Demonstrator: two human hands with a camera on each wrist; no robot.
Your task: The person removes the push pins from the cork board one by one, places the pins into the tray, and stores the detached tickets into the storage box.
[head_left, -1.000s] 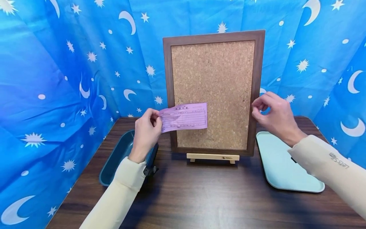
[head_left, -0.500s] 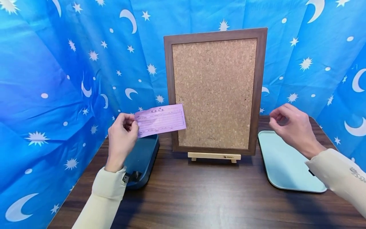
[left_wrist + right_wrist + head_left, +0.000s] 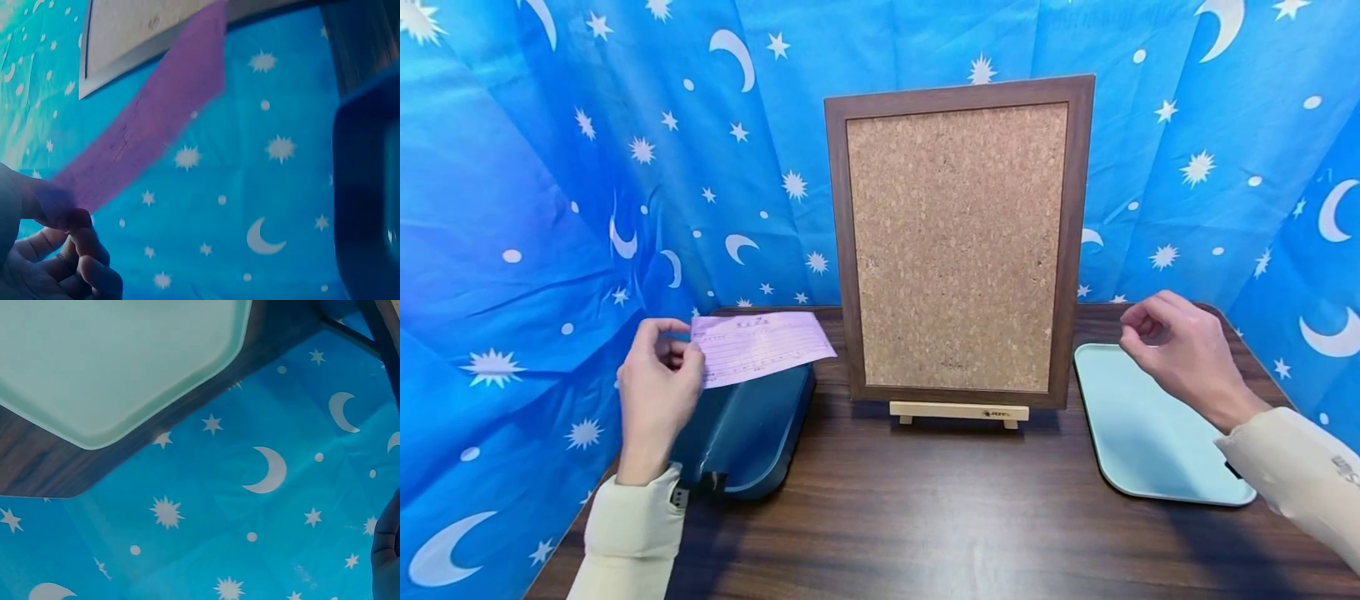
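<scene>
In the head view my left hand (image 3: 658, 383) pinches the left end of a pink printed paper slip (image 3: 760, 350) between thumb and fingers. The slip slants over a dark blue tray (image 3: 775, 454), its free end drooping to the right. The left wrist view shows this slip (image 3: 144, 131) bent as it stretches away from the fingertips. My right hand (image 3: 1187, 354) hovers above a mint-green tray (image 3: 1157, 442), thumb and index finger curled together; nothing shows between their tips. Only the edge of that hand appears in the right wrist view.
A cork board (image 3: 958, 250) in a brown frame stands upright on a small wooden easel (image 3: 958, 412) between the trays. Dark wood table (image 3: 955, 517) lies beneath. A blue curtain (image 3: 790, 67) with moons and stars closes off the back and sides.
My left hand has carried the paper slip left and down, away from the cork board to over the blue tray. My right hand has moved right and down from the board's edge.
</scene>
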